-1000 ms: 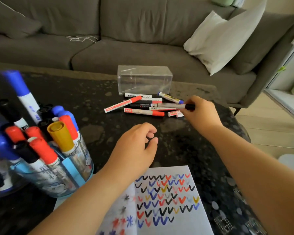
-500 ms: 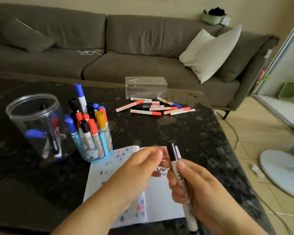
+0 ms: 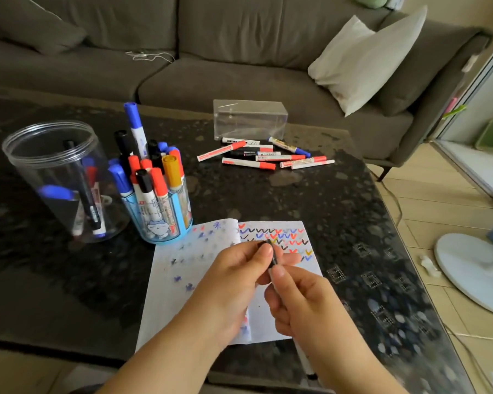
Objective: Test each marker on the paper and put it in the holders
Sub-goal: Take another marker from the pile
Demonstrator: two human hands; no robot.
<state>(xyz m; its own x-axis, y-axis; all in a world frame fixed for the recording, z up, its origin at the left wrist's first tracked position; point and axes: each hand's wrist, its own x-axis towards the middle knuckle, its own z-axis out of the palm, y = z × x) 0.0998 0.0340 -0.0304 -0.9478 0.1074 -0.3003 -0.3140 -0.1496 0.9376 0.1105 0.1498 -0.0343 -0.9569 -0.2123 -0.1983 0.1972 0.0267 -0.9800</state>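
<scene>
Hands meet over the paper at six o'clock on the table. Right hand curls around a marker's barrel, left hand pinches its black cap end (blurred, so whether the cap is seated I cannot tell). Blue holder at ten o'clock of the hands is crammed with upright markers; clear jar beside it, farther left, has a few leaning inside. Loose markers lie in a heap at twelve o'clock, just before a clear box.
</scene>
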